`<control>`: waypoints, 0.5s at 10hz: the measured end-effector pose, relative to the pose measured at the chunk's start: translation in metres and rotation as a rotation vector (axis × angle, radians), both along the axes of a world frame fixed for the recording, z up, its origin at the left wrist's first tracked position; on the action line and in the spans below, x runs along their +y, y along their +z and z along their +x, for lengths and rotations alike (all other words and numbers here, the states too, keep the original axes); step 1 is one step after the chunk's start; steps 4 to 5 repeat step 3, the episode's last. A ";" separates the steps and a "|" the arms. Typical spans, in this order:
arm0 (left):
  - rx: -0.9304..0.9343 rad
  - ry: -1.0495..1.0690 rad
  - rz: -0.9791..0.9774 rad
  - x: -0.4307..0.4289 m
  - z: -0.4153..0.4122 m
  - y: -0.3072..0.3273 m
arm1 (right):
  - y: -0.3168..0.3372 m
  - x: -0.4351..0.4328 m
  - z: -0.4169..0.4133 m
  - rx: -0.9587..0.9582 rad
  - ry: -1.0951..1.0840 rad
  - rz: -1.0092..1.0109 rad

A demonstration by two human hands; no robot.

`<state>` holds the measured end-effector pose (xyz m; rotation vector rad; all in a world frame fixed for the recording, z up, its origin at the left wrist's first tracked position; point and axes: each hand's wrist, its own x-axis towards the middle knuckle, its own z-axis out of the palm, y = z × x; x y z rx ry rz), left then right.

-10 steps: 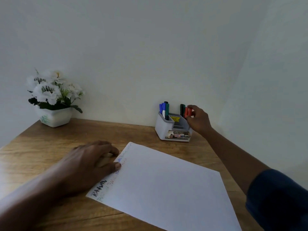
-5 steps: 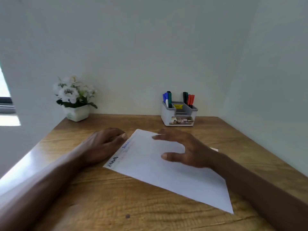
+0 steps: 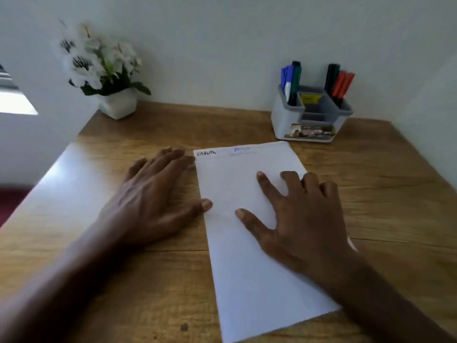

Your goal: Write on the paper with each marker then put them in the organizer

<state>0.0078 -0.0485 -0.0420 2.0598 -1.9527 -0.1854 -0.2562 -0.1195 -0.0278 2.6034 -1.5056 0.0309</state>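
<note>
The wooden table [image 3: 383,194] fills the lower two thirds of the frame. The paper [image 3: 247,280] lies on it at centre, its long axis running almost straight from the bottom edge of the frame up toward the wall. The written short edge is farthest away, with a black word at its upper left corner and fainter blue writing beside it. Half a second ago the sheet lay on a diagonal; now it is squared up. The left hand [image 3: 150,201] rests flat on the wood just left of the sheet, fingers straight and close together, thumb tip touching the paper's left edge. The right hand [image 3: 301,219], which was at the red markers a second ago, now presses flat on the sheet with fingers spread apart. A pot of white flowers [image 3: 121,105] stands at upper left. The grey organizer [image 3: 286,120] stands at upper right, just beyond the paper. Its left compartment holds blue markers [image 3: 286,75] and a green marker [image 3: 295,80]. Its right compartment holds a dark marker [image 3: 331,75] and red markers [image 3: 342,82], all standing upright, leaning slightly.
</note>
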 end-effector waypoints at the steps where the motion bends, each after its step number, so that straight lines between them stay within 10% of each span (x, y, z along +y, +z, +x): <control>1: -0.052 0.072 0.065 0.006 -0.011 0.001 | -0.003 0.012 0.014 -0.046 -0.095 0.033; 5: 0.035 0.127 0.206 0.006 -0.018 0.022 | 0.019 0.024 0.031 -0.116 -0.218 0.221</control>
